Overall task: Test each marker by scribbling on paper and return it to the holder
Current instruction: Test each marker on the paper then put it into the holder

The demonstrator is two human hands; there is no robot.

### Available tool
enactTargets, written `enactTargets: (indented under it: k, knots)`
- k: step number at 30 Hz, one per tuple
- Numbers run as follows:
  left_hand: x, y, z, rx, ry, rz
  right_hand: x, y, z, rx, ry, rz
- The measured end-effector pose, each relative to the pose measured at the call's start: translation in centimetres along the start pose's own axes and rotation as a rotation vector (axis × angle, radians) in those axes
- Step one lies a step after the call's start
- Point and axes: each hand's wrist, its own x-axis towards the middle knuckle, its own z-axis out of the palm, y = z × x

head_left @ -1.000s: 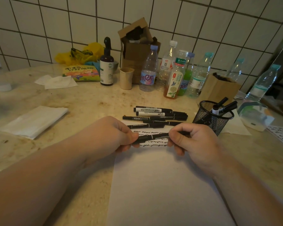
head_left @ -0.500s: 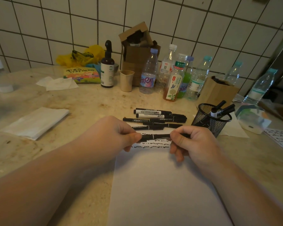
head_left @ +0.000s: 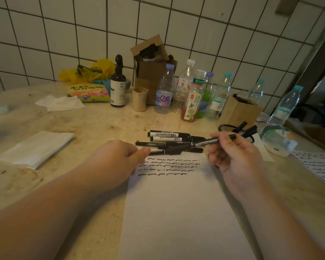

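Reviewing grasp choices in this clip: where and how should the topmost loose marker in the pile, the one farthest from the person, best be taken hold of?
Probably pinch the topmost marker at mid-barrel, coming from above with fingers on its far and near sides. It lies flat and crosswise at the far edge of the pile, so its far side faces bare table; the next marker lies close along its near side.

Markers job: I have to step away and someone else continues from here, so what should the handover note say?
Right hand: holds one marker above the pile, its far end toward the holder; whether it is capped is unclear.
Left hand: rests closed at the paper's left edge; what it grips is hidden.
Scribbles: four rows at the top of the paper.
Holder, black mesh, right of the pile: a few markers stand in it.
Pile of markers: lies on the counter just beyond the paper.
Left: settle the held marker, then test the pile one by one.
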Motion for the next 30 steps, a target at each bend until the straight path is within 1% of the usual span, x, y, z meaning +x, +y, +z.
enactTargets:
  k: [4, 9, 11, 13, 16, 20, 25, 28, 30]
  knots:
    - [0.2, -0.2, 0.3, 0.063, -0.037, 0.004, 0.4, -1.4, -0.7, 0.048, 0.168, -0.013]
    - [0.5, -0.4, 0.8, 0.107, -0.042, 0.004, 0.8, -4.3, -1.6, -0.097, 0.308, -0.214]
    - [0.6, -0.6, 0.8, 0.102, -0.047, 0.019, 1.0, -5.1, -1.9, -0.155, 0.363, -0.259]
    - [0.6, -0.7, 0.8, 0.101, -0.046, 0.032, 1.2, -5.7, -2.3, -0.244, 0.43, -0.278]
    - [0.6, -0.7, 0.9, 0.106, -0.026, 0.043, 1.9, -6.1, -3.2, -0.513, 0.489, -0.292]
    - [0.8, -1.0, 1.1, 0.087, 0.009, 0.06, 2.6, -6.6, -3.4, -0.812, 0.469, -0.285]
    - [1.1, -1.3, 1.3, 0.068, 0.028, 0.066, 3.7, -6.6, -3.6, -1.066, 0.413, -0.216]
    - [1.1, -1.5, 1.4, 0.061, 0.03, 0.068, 4.7, -6.3, -3.8, -1.158, 0.365, -0.172]
    - [1.1, -1.5, 1.3, 0.062, 0.026, 0.065, 5.1, -6.2, -3.5, -1.182, 0.299, -0.147]
